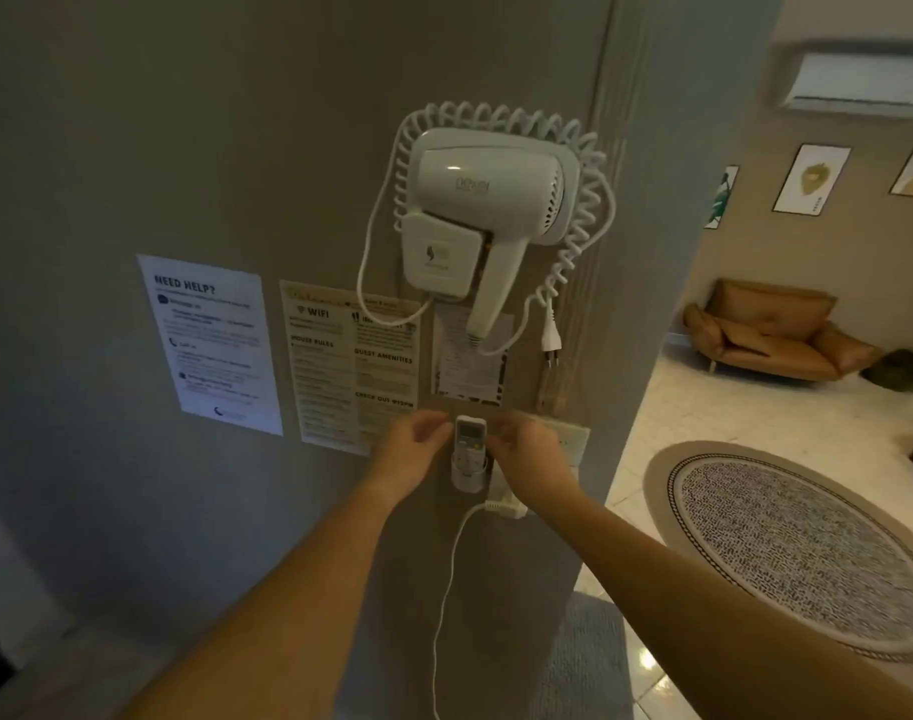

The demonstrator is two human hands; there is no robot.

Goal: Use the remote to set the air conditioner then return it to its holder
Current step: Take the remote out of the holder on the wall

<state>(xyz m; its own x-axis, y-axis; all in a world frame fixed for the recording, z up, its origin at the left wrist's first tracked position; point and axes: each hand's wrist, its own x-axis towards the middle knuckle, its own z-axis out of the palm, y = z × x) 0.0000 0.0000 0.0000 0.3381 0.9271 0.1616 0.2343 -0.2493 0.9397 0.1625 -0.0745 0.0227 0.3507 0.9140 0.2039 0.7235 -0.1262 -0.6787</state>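
A small white remote [470, 438] with a grey screen stands upright in a white wall holder [468, 476], its lower half inside the cup. My left hand [410, 454] is at the remote's left side, fingers curled by its top edge. My right hand [522, 454] is at its right side, fingertips touching its upper edge. Whether either hand truly grips it is unclear. The white air conditioner [859, 85] hangs high on the far wall at the upper right.
A white wall-mounted hair dryer [485, 200] with a coiled cord hangs above the remote. Printed notices [215, 345] are stuck to the wall at left. A plugged white cable [504, 507] runs down below the holder. A round rug [797, 553] and a tan sofa [771, 335] lie to the right.
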